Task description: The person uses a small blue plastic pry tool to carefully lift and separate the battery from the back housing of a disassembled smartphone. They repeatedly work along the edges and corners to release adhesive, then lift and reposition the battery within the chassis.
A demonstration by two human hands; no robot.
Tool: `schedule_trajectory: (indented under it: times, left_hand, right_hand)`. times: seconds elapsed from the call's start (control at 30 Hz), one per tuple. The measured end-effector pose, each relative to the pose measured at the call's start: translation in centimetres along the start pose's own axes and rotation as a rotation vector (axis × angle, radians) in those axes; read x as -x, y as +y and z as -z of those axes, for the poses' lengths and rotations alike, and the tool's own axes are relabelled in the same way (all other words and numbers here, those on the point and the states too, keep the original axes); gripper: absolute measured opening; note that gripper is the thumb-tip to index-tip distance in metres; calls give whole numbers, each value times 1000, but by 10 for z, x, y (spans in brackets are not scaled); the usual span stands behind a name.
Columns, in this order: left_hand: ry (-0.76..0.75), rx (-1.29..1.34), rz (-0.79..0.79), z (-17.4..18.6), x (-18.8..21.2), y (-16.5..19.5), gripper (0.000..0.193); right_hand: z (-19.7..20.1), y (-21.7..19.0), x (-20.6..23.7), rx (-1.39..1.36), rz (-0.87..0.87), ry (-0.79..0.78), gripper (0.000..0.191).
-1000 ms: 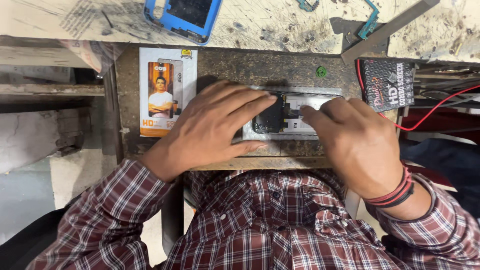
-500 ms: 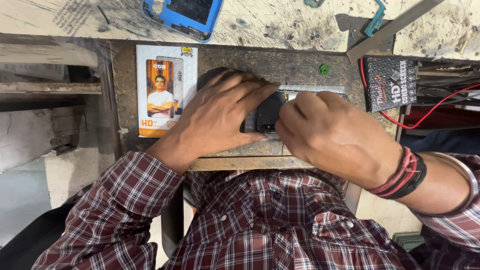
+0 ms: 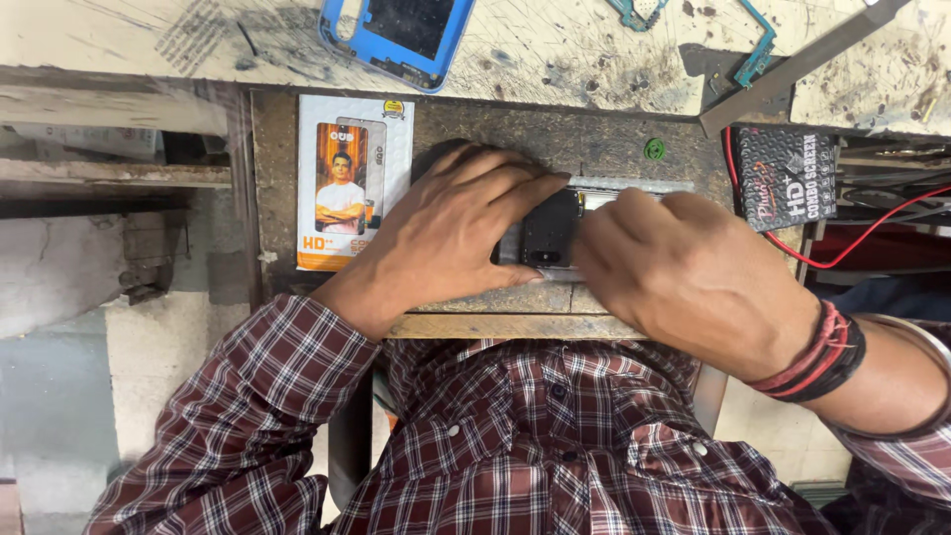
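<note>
We have a dark phone body [image 3: 551,230] lying flat on the worn wooden bench [image 3: 614,139], between our two hands. Our left hand [image 3: 451,233] lies spread over its left end, fingers flat and pressing it down rather than clasping it. Our right hand [image 3: 684,272] is curled over the right end, fingertips hidden, so we cannot tell whether they pinch anything. To work well here, we judge, the left hand should pin the phone steady while the right works gently along the edge, clear of the red wires [image 3: 842,243] and black packet [image 3: 788,178] alongside.
</note>
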State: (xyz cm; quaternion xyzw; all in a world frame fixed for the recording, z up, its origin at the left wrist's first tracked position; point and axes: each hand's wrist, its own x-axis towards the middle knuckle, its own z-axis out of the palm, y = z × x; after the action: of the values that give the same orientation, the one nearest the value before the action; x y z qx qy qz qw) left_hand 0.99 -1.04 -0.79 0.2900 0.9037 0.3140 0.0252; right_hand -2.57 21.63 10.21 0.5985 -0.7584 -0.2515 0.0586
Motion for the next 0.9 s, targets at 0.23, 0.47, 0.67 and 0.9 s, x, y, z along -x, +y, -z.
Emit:
schedule_trajectory:
  times: [0.23, 0.47, 0.67, 0.9]
  left_hand:
    - [5, -22, 10, -5, -3, -1, 97]
    - [-21, -19, 30, -3, -2, 0, 95]
    - [-13, -24, 4, -2, -2, -1, 95]
    - [-8, -8, 2, 4, -3, 2, 93]
  right_hand:
    - [4, 2, 6, -168, -66, 58, 11]
    - [-6, 2, 9, -207, -48, 24, 12]
    - [-5, 3, 8, -165, -97, -166, 19]
    - [7, 7, 2, -196, -111, -170, 10]
